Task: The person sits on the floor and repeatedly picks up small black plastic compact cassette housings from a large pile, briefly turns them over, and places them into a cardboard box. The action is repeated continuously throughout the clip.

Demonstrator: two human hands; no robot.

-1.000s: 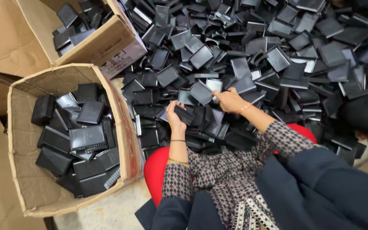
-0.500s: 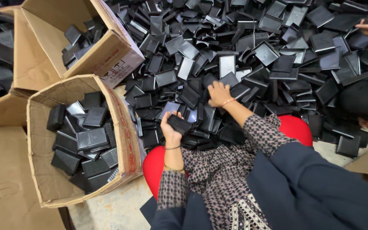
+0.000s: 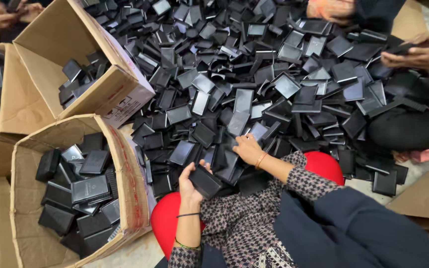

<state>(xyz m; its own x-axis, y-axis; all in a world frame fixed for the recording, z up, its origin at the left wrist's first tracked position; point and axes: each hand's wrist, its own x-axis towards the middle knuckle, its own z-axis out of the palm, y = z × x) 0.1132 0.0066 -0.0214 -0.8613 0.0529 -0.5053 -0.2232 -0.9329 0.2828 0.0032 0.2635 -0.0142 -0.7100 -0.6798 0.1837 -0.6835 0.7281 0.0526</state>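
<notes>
My left hand [image 3: 190, 182] grips a small black rectangular box [image 3: 205, 181] just above my lap, near the edge of a big heap of black boxes and lids [image 3: 254, 84]. My right hand [image 3: 248, 148] reaches into the heap, fingers spread on the black pieces, holding nothing that I can see. My patterned sleeves and dark garment fill the lower right.
A cardboard carton [image 3: 125, 198] with several stacked black boxes stands at my left. A second carton [image 3: 120, 94] sits behind it. A red stool [image 3: 323, 166] shows under me. Another person's hands [image 3: 415, 54] work at the right; more hands [image 3: 1, 17] are at top left.
My left hand has come down towards my lap with the black box. My right hand stays reaching into the heap. The view has shifted, so the cartons look larger and nearer.
</notes>
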